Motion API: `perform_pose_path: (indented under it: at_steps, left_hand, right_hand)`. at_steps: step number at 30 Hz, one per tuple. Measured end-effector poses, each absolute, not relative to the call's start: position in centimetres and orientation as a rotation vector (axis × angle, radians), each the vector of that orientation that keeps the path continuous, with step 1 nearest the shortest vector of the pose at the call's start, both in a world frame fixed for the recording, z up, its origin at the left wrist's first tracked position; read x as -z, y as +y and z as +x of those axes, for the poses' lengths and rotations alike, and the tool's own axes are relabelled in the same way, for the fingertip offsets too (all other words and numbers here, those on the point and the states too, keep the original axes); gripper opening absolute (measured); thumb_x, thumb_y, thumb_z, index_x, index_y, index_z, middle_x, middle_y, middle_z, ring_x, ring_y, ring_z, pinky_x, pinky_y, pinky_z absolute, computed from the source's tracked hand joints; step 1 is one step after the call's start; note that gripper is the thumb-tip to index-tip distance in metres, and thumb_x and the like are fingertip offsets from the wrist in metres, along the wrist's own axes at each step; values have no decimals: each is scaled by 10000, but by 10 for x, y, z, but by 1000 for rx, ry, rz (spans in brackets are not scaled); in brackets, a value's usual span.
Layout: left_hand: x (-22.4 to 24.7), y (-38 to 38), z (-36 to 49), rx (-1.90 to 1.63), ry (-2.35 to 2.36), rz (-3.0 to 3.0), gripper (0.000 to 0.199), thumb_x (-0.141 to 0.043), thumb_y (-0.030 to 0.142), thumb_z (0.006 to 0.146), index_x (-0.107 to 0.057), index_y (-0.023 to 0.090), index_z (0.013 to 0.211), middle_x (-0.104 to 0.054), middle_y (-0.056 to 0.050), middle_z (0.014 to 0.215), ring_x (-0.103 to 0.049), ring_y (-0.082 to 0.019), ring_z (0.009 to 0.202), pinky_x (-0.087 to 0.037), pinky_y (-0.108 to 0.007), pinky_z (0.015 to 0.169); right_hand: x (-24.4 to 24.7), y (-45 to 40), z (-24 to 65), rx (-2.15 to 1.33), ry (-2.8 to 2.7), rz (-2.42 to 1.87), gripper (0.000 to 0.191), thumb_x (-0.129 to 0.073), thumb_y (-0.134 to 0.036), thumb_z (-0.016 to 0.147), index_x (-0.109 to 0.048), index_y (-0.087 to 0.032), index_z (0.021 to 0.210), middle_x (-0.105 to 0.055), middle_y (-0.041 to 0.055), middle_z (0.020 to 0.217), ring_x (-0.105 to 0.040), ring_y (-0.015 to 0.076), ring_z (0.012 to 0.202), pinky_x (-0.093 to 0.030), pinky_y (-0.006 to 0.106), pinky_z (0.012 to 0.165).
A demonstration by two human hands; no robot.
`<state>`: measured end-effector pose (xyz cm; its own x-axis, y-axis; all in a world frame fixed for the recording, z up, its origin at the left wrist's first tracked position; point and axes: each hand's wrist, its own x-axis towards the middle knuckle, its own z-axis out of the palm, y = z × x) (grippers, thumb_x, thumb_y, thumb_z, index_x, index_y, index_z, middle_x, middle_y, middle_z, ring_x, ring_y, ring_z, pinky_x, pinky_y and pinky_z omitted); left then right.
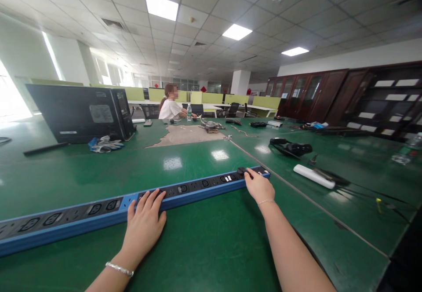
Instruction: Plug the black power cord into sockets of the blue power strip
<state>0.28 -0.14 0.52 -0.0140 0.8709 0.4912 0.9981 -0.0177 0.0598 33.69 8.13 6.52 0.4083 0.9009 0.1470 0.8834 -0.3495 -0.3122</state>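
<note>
A long blue power strip (pixel 194 194) with black sockets lies slanting across the green table, its left end cut off by the picture edge. My left hand (pixel 145 221) rests on the middle of the strip, fingers stretched over the sockets and thumb near the front side. Close to the strip's right end, my right hand (pixel 260 187) is closed on a black plug (pixel 242 171) at one of the sockets. The fingers partly cover the plug, and how deep it sits cannot be seen. A dark cable shows beside my right forearm.
A black computer case (pixel 79 111) stands at the back left, with work gloves (pixel 104 144) before it. Rightward lie a white bar (pixel 314 176), a black device (pixel 290 147) and cables. Across the green table (pixel 204 243), a person (pixel 170 105) sits near a water bottle (pixel 189 112).
</note>
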Motion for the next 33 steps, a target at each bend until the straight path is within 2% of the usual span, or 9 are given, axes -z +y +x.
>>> perform_pose_path:
  at_steps: [3,10,19,28,33]
  left_hand:
    - [-5,-1,4,587,-1952,-1951,473,-376,249,797,-482,234,1258,-494,-27,1328,-370,-243,1256,-158,-487,1061]
    - [-1,2,5,618,-1946,-1959,475,-384,238,792,-487,238,1255,-497,-28,1327,-375,-249,1254,-153,-488,1068]
    - [-2,1,7,658,-1965,-1978,473,-409,220,782,-498,239,1246,-495,-49,1327,-366,-252,1262,-142,-503,1073]
    - [-4,0,8,673,-1981,-1986,472,-418,212,783,-496,248,1247,-491,-56,1330,-362,-255,1265,-147,-510,1068]
    - [-3,1,7,665,-1975,-1977,470,-407,209,785,-495,244,1246,-493,-49,1329,-363,-253,1263,-146,-509,1067]
  right_hand:
    - [-60,79,334,-6,-1636,-2275,449,-238,-407,901,-376,-394,1329,-668,56,979,-631,208,812,-454,319,695]
    - [-59,83,333,111,-1805,-2235,445,-232,-294,914,-407,-367,1317,-585,55,1115,-612,184,856,-437,288,696]
    - [-63,89,323,29,-1842,-2220,472,-180,-284,910,-410,-326,1319,-550,64,1187,-608,202,882,-439,317,723]
    - [-60,96,339,-64,-1786,-2206,470,-209,-265,904,-417,-260,1326,-559,85,1226,-596,202,970,-431,312,806]
    - [-56,97,341,-57,-1818,-2185,465,-230,-272,897,-436,-273,1314,-556,74,1235,-590,216,991,-430,323,818]
